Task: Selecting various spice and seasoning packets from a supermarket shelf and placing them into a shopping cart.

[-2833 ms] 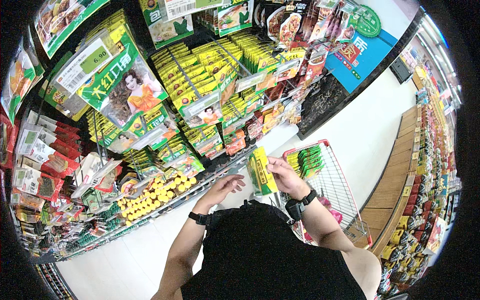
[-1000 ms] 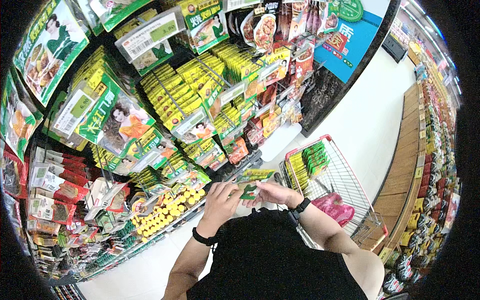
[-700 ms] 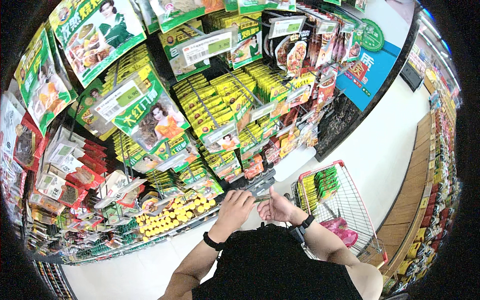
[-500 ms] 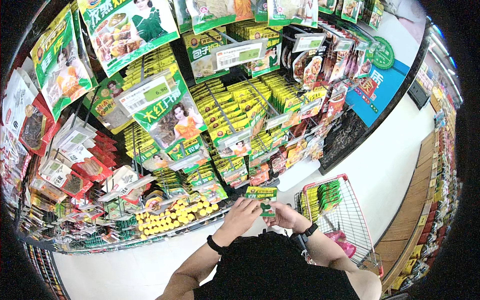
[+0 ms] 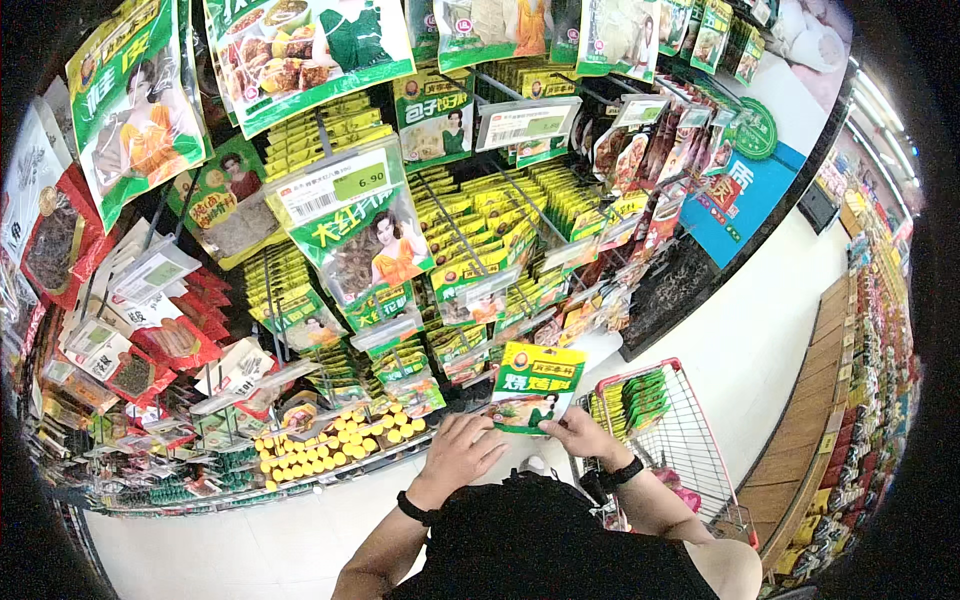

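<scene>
Left hand [image 5: 462, 455], 6 o'clock, fingers half bent beside packet [image 5: 540, 385] (touch unclear) | right hand [image 5: 580, 436], 5 o'clock, thumb and fingers closed on packet's lower right corner | packet, green-and-yellow, 5 o'clock | cart [image 5: 697, 408], 4 o'clock | hanging sachets [image 5: 492, 222], 12 o'clock.

The right grip [image 5: 582, 438] covers part of the lower right edge of the flat green-and-yellow plastic packet [image 5: 540, 372]; whether the left grip [image 5: 461, 457] touches it cannot be told. The right forearm [image 5: 662, 508] partly hides a bright pink bag [image 5: 686, 493]. Goods on the far-right shelf [image 5: 868, 400] blur.
</scene>
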Demonstrator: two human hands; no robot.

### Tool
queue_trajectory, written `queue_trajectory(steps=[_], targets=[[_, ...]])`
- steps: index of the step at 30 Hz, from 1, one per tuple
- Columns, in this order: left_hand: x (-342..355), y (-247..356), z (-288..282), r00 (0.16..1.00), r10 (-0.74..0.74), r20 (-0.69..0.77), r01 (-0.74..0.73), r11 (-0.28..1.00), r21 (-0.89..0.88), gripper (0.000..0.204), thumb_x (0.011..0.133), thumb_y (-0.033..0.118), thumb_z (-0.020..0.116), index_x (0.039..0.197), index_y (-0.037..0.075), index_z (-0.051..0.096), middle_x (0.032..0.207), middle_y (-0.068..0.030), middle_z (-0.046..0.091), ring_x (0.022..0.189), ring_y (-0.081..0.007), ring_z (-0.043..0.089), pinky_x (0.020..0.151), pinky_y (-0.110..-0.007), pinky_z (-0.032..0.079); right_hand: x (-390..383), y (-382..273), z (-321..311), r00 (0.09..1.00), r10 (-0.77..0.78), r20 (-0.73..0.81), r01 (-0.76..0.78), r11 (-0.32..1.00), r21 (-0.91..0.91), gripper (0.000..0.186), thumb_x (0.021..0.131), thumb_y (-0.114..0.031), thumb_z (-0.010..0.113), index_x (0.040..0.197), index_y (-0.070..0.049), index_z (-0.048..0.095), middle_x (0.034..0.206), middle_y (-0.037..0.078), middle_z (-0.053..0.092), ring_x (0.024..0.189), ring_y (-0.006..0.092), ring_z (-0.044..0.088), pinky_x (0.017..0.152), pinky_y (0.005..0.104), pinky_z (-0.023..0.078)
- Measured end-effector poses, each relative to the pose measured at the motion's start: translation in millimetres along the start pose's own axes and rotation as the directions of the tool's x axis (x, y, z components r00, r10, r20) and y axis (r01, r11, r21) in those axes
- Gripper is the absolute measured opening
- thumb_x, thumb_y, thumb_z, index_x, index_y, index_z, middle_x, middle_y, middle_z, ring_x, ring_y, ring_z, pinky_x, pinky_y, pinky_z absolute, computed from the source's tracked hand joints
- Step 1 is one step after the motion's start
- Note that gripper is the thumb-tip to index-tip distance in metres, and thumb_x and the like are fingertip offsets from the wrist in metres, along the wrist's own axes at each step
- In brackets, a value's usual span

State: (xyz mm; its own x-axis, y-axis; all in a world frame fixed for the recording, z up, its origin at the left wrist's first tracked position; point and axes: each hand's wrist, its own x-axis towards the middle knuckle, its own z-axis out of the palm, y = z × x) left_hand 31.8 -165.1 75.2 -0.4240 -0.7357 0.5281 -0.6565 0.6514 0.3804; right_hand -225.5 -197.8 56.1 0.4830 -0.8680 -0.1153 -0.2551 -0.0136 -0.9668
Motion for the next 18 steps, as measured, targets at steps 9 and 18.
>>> queue_trajectory(steps=[9,18], targets=[[-39,-29,-17,0.996,-0.062,0.062,0.065,0.996,-0.057,0.011,0.082,0.021,0.07,0.081,0.012,0.064,0.088,-0.0025,0.059,0.09,-0.0229,0.061,0.078,-0.035,0.046,19,-37,-64,0.792,-0.069,-0.607,0.246,0.946,0.213,0.022,0.101,-0.011,0.045,0.122,-0.003,0.048,0.1,-0.002,0.06,0.072,0.001,0.049,0.057,0.0168,0.041],[-64,-56,-37,0.976,-0.141,0.167,0.159,0.982,-0.103,0.012,0.08,0.022,0.07,0.079,0.011,0.066,0.084,-0.0028,0.061,0.084,-0.024,0.061,0.079,-0.037,0.047,52,-88,-70,0.708,-0.089,-0.701,0.499,0.764,0.408,0.018,0.104,-0.016,0.042,0.118,-0.008,0.049,0.095,-0.004,0.06,0.063,0.0014,0.044,0.051,0.0171,0.033]])
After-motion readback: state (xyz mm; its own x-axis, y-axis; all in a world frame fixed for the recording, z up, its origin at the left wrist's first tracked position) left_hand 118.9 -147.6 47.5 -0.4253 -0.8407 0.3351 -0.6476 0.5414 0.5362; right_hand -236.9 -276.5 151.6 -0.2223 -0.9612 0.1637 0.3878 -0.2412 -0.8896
